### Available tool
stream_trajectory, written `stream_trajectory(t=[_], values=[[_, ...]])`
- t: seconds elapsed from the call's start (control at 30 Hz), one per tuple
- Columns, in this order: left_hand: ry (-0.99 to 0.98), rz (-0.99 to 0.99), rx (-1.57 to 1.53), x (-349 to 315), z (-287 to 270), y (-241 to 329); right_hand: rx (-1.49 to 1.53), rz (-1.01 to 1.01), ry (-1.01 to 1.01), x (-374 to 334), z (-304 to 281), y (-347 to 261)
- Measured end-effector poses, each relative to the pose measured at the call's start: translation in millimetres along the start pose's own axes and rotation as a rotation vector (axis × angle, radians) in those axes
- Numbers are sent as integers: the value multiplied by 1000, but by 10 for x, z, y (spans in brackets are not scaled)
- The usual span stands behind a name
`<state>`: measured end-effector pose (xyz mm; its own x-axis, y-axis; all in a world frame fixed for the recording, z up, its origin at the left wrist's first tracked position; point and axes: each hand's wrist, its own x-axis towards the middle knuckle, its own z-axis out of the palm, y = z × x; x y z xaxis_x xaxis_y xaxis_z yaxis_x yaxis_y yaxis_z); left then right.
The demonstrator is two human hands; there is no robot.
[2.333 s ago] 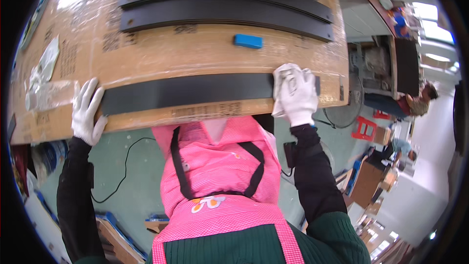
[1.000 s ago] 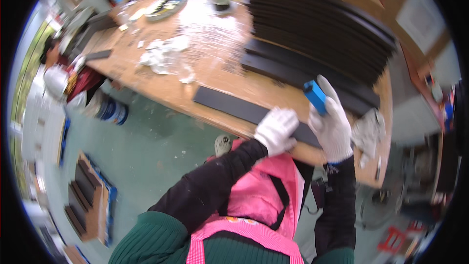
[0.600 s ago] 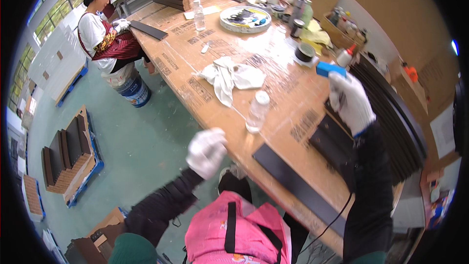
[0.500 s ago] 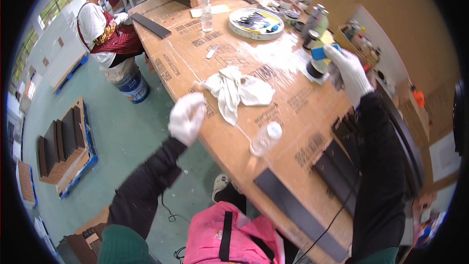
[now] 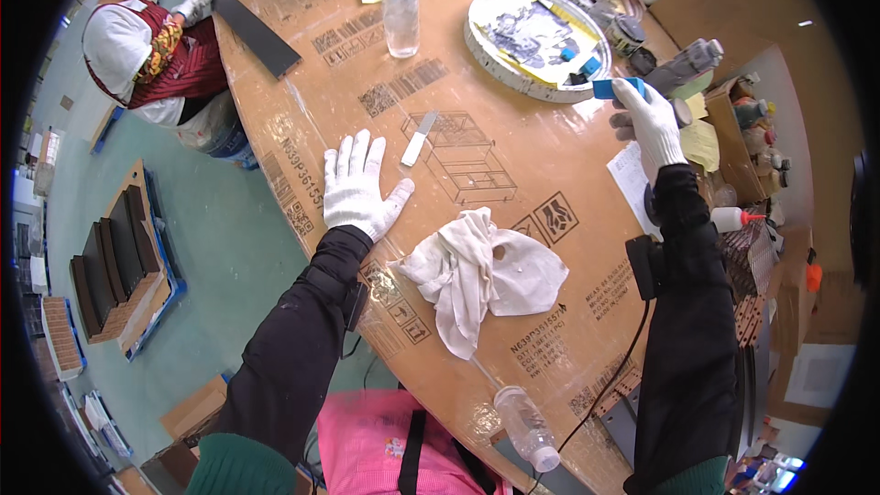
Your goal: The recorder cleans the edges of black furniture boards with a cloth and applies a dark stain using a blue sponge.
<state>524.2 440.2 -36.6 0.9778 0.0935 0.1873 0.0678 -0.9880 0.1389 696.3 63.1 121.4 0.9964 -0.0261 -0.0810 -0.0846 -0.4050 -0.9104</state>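
My left hand, in a white glove, lies flat with fingers spread on the cardboard-covered table near its left edge. A crumpled white cloth is just right of it, and a putty knife with a white handle lies beyond. My right hand, gloved too, pinches a small blue block like a sponge. It is close to the near right rim of a round white lid smeared with dark and yellow paint. Another small blue piece sits on the lid.
A clear bottle stands beyond the knife; another bottle is by the near edge. At the far left a co-worker sits beside a dark board. Bottles and a box of supplies line the right side.
My left hand has come down from the air onto the table and spread its fingers. My right hand has carried the blue block toward the paint lid. The view has shifted forward.
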Motion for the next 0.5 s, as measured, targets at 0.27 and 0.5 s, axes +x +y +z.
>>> stream_trajectory(t=[0.27, 0.5], values=[[106, 42, -5, 73, 91, -78, -62, 76, -35, -544, 19, 668], [189, 94, -32, 87, 47, -127, -144, 71, 67, -1427, -816, 535]])
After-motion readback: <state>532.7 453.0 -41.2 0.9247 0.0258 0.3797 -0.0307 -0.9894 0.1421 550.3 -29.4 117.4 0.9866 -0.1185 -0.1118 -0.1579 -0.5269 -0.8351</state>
